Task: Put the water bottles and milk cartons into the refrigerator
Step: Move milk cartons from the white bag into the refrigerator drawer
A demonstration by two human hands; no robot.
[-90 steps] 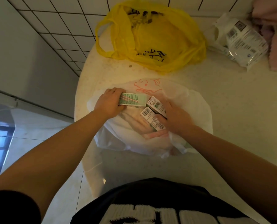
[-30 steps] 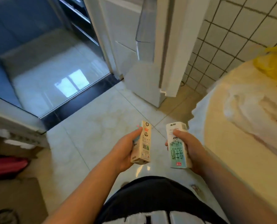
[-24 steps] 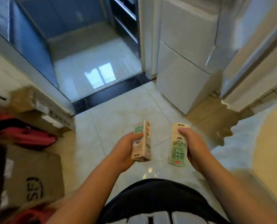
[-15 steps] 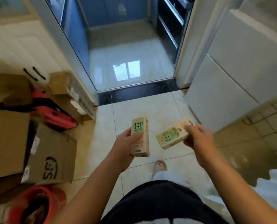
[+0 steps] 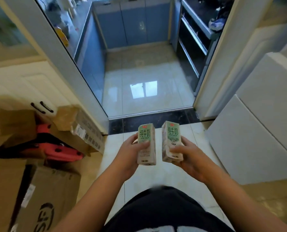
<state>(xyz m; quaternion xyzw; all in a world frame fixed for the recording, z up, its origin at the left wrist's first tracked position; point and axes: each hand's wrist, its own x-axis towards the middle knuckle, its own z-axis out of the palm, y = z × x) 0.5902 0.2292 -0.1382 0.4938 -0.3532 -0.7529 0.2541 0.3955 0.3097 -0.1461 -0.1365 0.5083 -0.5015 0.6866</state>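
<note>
Left carton [image 5: 146, 144] and right carton [image 5: 172, 141]: both in hand, held in front of the body above the pale tile floor [image 5: 156, 178]. Both upright, green-and-white printed fronts toward the camera, tops away from the body. Side by side, narrow gap between, not touching. Right carton turned slightly, one side face also showing.

Left hand [image 5: 131, 154]: gripping left carton around its lower half, thumb laid across the front, fingers wrapped behind and mostly hidden.

Right hand [image 5: 188, 158]: gripping right carton low down, thumb across the front near the base, fingers curled round the back edge.

Fridge [image 5: 256, 131]: white, at right of view, near the right hand but apart from it. Two flat panels with a seam between, closed as far as visible. Neither carton inside it.

Ahead: dark sill [image 5: 152, 120] across an open doorway, glossy floor beyond with a window reflection, blue cabinets [image 5: 132, 22] at the far end. Items on the counters there too blurred to identify.

At left: brown cardboard boxes [image 5: 39, 198] stacked on the floor, a red item [image 5: 62, 151] wedged among them, kind not clear. White cupboard [image 5: 30, 91] with two black handles behind the boxes.

Bottom edge: dark shorts [image 5: 156, 211], both forearms bare.
</note>
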